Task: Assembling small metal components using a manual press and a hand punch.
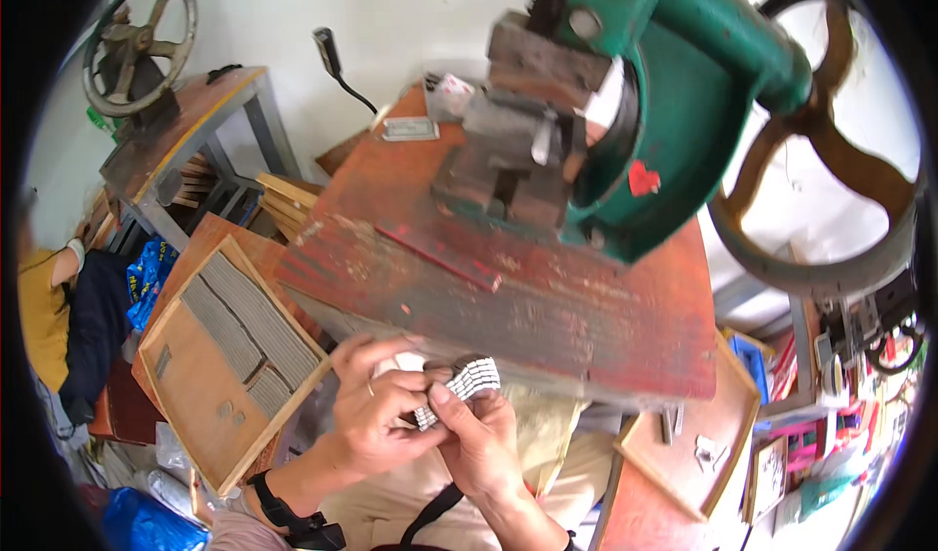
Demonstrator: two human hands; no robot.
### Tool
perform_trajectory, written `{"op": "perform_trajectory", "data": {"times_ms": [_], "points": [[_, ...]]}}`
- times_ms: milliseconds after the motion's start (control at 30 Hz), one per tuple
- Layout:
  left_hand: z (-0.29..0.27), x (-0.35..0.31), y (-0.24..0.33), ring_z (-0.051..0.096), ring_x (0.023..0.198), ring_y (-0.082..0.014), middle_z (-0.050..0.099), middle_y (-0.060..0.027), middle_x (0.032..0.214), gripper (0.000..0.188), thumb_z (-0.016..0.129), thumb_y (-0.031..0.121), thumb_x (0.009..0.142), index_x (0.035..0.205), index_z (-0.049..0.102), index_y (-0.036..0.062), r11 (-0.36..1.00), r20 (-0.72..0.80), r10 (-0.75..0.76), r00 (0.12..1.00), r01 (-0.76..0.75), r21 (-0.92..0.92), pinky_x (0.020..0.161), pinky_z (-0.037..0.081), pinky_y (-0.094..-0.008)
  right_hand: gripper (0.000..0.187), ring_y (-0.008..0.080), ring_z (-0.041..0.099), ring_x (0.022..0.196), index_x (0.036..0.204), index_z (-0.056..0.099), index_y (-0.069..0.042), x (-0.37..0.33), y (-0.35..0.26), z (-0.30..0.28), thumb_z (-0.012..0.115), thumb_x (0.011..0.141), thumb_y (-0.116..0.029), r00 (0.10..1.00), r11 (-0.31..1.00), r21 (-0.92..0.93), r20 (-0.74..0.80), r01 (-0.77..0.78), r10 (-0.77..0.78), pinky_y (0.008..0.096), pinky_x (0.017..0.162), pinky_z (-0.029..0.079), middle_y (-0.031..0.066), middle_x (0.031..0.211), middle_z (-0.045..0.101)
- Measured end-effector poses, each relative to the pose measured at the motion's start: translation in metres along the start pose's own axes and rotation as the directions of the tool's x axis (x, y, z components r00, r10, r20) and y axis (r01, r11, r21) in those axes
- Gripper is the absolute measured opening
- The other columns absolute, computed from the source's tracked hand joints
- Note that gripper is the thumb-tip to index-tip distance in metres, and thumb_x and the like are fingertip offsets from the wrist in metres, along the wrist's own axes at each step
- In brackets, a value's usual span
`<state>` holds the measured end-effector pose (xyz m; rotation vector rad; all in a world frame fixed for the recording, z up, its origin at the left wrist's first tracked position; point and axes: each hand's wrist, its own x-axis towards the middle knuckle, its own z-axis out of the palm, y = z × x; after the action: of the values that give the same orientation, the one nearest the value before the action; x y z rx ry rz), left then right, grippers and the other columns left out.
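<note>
Both hands meet close over the lap: the left hand (376, 409) and the right hand (479, 434) together pinch a curved stack of small grey metal pieces (459, 387) between thumbs and fingertips. Just left of them lies a wooden tray (195, 385) holding rows of grey pieces. Beyond the hands stands a worn red bench (508, 287) bearing a green press (625, 121).

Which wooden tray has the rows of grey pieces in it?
The wooden tray by the left hand; the tray on the right holds only a few.
</note>
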<state>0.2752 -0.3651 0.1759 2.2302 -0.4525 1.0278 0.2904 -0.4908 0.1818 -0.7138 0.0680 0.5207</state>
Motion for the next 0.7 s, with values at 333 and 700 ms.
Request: {"op": "perform_trajectory", "data": {"times_ms": [333,700], "points": [[0.023,-0.009,0.025,0.059,0.1,-0.0245,0.067,0.0026,0.089,0.032,0.079,0.008,0.056,0.072,0.051,0.0121,0.992,0.061,0.087,0.994,-0.081,-0.099,0.089,0.033,-0.0446,0.032,0.0209,0.063,0.094,0.116,0.05,0.005,-0.029,-0.019,-0.044,0.059,0.087,-0.003,0.979,0.986,-0.022,-0.121,0.163,-0.165,0.0308,0.081,0.053,0.0195,0.109,0.061],[0.023,-0.009,0.05,0.06,0.1,-0.0238,0.068,0.0029,0.091,0.033,0.079,0.011,0.057,0.071,0.049,0.0133,0.989,0.081,0.116,0.99,-0.107,-0.099,0.094,0.029,-0.0457,0.033,0.0295,0.064,0.096,0.12,0.045,0.005,-0.047,-0.02,-0.054,0.05,0.094,-0.015,0.949,0.958,0.067,-0.169,0.28,-0.266,0.0325,0.077,0.056,0.0232,0.108,0.06]]}}
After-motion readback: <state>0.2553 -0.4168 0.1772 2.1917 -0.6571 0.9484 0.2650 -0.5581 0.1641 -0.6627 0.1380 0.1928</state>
